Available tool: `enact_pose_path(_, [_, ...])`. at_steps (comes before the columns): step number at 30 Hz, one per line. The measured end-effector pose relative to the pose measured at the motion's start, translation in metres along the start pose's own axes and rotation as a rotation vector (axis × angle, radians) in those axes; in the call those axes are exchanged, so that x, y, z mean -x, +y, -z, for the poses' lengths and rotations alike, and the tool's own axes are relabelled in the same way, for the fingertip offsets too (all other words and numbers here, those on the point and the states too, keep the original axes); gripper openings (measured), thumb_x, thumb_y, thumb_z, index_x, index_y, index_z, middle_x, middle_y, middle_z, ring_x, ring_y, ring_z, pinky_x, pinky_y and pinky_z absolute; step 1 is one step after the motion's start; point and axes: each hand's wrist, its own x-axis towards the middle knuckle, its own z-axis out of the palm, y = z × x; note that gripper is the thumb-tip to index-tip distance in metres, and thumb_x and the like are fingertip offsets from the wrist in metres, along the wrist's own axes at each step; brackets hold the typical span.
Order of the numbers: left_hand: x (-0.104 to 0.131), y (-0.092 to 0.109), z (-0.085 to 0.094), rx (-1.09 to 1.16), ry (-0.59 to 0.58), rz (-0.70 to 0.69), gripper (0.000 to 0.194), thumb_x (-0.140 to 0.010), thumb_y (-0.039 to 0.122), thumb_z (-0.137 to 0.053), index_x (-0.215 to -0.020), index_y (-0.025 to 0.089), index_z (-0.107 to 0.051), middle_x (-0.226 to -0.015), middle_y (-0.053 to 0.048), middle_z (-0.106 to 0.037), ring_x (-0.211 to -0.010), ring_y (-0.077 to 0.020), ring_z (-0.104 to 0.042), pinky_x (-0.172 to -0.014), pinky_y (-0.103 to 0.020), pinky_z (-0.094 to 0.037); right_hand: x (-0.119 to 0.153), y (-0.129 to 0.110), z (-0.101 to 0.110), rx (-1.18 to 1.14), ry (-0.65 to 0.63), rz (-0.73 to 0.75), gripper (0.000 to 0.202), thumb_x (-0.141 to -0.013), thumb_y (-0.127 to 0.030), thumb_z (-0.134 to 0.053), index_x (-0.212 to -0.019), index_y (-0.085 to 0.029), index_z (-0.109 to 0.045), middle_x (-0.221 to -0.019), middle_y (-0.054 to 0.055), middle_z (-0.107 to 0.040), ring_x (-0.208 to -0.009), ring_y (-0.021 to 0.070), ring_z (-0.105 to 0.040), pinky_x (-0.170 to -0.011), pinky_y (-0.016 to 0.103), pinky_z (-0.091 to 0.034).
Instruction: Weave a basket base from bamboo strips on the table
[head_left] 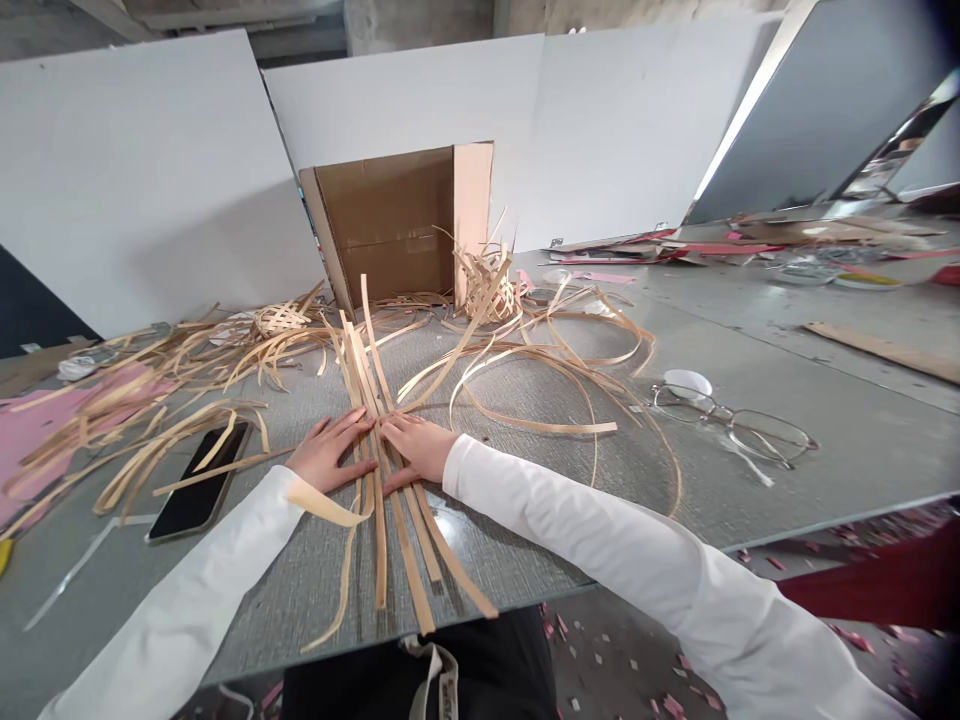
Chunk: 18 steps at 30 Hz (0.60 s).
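Left hand (330,458), right hand (417,448) spread, unclenched, pressing long, flat tan strips (380,550) running between them, apparently steadying their spacing.

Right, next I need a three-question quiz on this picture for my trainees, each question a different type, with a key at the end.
1. Multiple choice: what are the left hand and the right hand touching?
A) the cardboard box
B) flat strips
C) the pink sheet

2. True or false: the eyeglasses lie to the right of the right hand.

3. Fill the gap: on the table, near the left hand, lies a dark ____ with a strip across it.

Key: 1. B; 2. True; 3. phone.
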Motion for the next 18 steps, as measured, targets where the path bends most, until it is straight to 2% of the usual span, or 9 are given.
enact_pose_path(6, [0.0007,0.0024,0.0011,-0.010,-0.006,0.004,0.062,-0.082,0.061,-0.036,-0.133,0.025,-0.032,-0.145,-0.004,-0.022,-0.132,-0.0220,-0.021,-0.105,-0.051,-0.019,-0.0003,-0.0032,0.0020,0.056,0.008,0.017,0.080,-0.057,-0.067,-0.061,-0.108,-0.007,-0.048,-0.112,0.020,-0.052,-0.109,0.0291,-0.049,-0.094,0.039,-0.039])
enact_pose_path(12, [0.0025,0.0051,0.0043,-0.036,0.030,-0.042,0.057,-0.084,0.058,-0.036,-0.128,0.023,-0.035,-0.144,-0.007,-0.026,-0.131,-0.0221,-0.025,-0.106,-0.054,-0.009,-0.0016,-0.0031,-0.0009,0.085,0.015,0.002,0.075,-0.057,-0.067,-0.062,-0.106,-0.010,-0.050,-0.110,0.018,-0.051,-0.105,0.0299,-0.052,-0.087,0.042,-0.042])
enact_pose_path(18, [-0.0036,0.0048,-0.0007,-0.049,0.072,-0.065,0.045,-0.088,0.051,-0.031,-0.122,0.023,-0.042,-0.144,-0.007,-0.025,-0.131,-0.0228,-0.025,-0.106,-0.054,-0.009,-0.0005,0.0008,0.0076,-0.052,-0.057,-0.004,0.070,-0.060,-0.060,-0.065,-0.110,-0.014,-0.047,-0.115,0.015,-0.051,-0.103,0.0286,-0.054,-0.086,0.041,-0.044])
